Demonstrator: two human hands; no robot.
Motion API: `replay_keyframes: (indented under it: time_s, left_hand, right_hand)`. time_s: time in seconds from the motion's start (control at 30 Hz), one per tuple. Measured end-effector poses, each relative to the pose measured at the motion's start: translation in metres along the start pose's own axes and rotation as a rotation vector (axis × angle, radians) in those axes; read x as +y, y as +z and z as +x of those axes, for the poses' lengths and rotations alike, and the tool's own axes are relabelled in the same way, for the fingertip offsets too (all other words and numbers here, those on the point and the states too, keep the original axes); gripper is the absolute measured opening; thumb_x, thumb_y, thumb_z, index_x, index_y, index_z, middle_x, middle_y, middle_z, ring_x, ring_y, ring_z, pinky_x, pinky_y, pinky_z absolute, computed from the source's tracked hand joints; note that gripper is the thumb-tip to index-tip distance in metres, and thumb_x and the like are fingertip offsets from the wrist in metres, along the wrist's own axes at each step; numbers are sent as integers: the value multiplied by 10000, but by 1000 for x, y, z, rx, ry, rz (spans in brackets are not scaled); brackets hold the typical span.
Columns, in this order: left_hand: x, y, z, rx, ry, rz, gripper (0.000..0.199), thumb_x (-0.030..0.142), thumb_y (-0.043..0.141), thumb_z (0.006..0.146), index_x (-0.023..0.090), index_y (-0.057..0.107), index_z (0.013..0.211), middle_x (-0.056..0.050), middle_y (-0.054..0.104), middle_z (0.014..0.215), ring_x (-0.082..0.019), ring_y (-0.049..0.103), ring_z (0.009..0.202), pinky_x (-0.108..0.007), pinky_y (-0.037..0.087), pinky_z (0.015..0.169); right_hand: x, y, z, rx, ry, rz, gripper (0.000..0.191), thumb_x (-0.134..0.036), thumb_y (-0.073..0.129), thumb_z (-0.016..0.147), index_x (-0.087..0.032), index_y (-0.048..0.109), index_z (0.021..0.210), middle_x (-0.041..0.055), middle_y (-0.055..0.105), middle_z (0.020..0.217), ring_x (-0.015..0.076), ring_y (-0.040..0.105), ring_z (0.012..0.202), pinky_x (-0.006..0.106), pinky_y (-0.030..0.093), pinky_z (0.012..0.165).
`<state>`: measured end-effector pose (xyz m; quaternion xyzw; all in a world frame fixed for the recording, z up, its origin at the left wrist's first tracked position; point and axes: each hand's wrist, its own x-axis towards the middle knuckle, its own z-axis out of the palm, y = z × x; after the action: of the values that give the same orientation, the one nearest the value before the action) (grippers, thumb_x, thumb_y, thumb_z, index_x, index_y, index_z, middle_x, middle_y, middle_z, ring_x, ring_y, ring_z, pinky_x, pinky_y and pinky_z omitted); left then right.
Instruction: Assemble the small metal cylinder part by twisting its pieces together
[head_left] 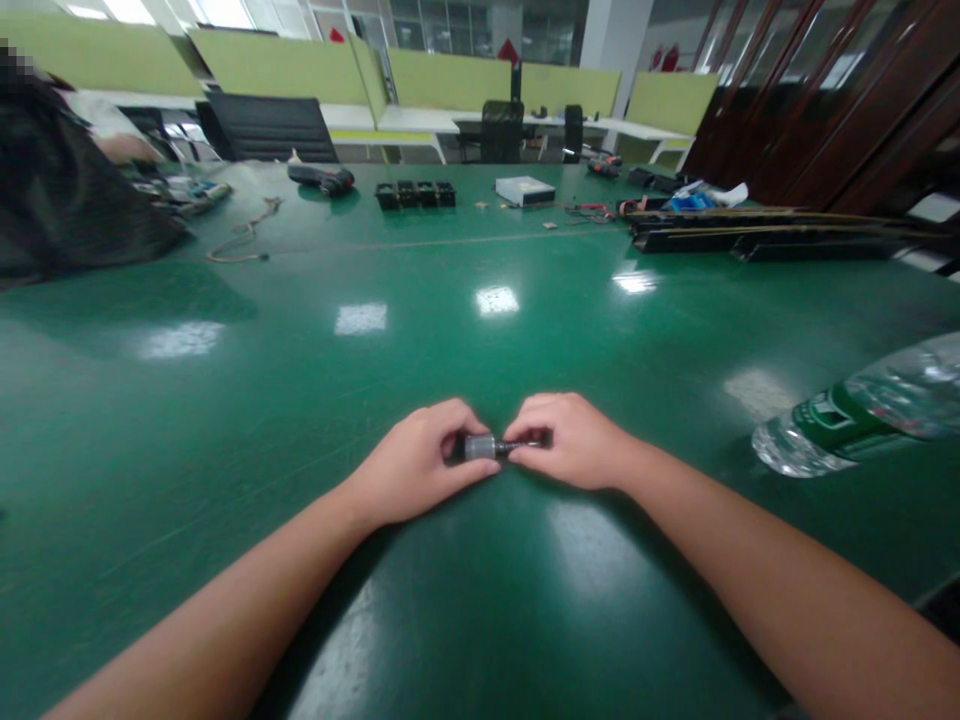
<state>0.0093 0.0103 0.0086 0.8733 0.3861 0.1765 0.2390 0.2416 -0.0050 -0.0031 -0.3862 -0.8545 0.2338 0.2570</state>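
Between my two hands lies a small grey cylindrical part with a thin dark shaft (480,447), level and close to the green tabletop. The fingers and thumb of my left hand (420,458) close around its thick grey body. On the other side, my right hand (562,440) pinches the thin shaft between thumb and fingertips. The part's left end is hidden inside my left hand. Both hands rest low over the table, with their fingertips almost meeting.
A clear plastic bottle with a green label (847,425) lies at the right. Across the green table (300,380) are a cordless power tool (321,178), a black row of modules (415,195), a silver drive box (525,191) and dark metal rails (690,238). A person in dark clothing (75,190) is at the left.
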Motion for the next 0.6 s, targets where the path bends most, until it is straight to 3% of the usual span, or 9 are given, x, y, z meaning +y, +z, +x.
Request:
replay_keyframes:
  time_s: [0.6]
  left_hand:
    - [-3, 1, -1, 1, 35, -3, 266, 442, 697, 842, 195, 658, 932, 7, 609, 804, -144, 540, 685, -256, 388, 626]
  right_hand:
    - [3, -4, -3, -18, 38, 11, 119, -178, 704, 798, -176, 760, 903, 22, 692, 828, 123, 599, 731, 230, 422, 658]
